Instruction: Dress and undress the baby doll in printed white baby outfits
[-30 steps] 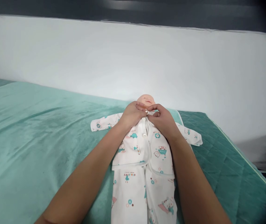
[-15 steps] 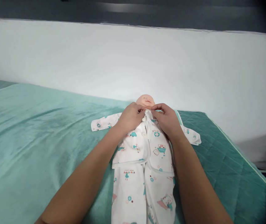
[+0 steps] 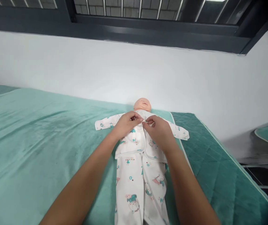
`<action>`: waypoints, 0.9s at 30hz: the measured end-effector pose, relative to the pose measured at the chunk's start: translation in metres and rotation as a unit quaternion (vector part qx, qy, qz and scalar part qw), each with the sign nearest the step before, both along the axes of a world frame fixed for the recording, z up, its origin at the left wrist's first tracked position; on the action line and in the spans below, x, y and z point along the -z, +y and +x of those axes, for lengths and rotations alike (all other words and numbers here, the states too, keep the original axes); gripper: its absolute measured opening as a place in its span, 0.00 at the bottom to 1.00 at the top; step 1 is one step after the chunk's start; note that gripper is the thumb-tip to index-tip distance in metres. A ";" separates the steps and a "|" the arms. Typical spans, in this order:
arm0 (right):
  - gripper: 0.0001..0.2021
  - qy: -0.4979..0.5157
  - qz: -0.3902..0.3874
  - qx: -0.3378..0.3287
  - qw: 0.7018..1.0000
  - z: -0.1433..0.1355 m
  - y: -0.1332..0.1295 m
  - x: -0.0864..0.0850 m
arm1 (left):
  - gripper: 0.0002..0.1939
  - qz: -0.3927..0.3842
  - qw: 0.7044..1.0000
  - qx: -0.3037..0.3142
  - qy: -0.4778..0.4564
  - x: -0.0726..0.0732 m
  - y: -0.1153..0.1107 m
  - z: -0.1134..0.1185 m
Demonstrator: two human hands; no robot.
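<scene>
A baby doll (image 3: 142,104) lies on its back, dressed in a white printed shirt (image 3: 133,140) and matching trousers (image 3: 130,187). Its sleeves stretch out to both sides. My left hand (image 3: 127,124) pinches the front edge of the shirt at the upper chest. From the other side, my right hand (image 3: 158,129) grips the opposite front edge, fingertips close to those of the left. The two front edges meet along the middle of the chest. Whatever fastening lies between my fingertips is too small to make out.
Beneath the doll is a green bed cover (image 3: 54,140), with a darker quilted part (image 3: 213,162) at the right. Behind the doll's head rises a white wall (image 3: 115,72). A dark window frame (image 3: 136,32) with metal bars runs above it.
Both hands have moved from the collar by the doll's chin down to the upper chest. The view has tilted up, showing more of the window.
</scene>
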State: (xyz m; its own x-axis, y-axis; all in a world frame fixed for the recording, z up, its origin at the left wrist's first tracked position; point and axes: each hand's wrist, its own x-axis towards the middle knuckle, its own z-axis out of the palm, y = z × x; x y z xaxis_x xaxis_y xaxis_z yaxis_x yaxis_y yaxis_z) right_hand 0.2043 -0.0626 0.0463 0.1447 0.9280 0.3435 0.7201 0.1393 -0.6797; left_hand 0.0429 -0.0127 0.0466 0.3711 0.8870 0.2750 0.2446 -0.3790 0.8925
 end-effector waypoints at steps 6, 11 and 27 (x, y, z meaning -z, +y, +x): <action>0.06 0.132 0.030 0.004 0.991 0.004 -0.006 0.010 | 0.10 0.001 0.999 0.025 0.022 -0.002 0.003 -0.002; 0.09 0.268 -0.005 -0.002 0.963 0.005 -0.002 0.011 | 0.10 0.029 0.999 0.015 0.038 -0.006 -0.001 0.002; 0.12 0.232 0.010 -0.008 0.973 0.005 0.005 0.012 | 0.10 -0.052 0.998 0.022 0.023 -0.007 0.002 0.000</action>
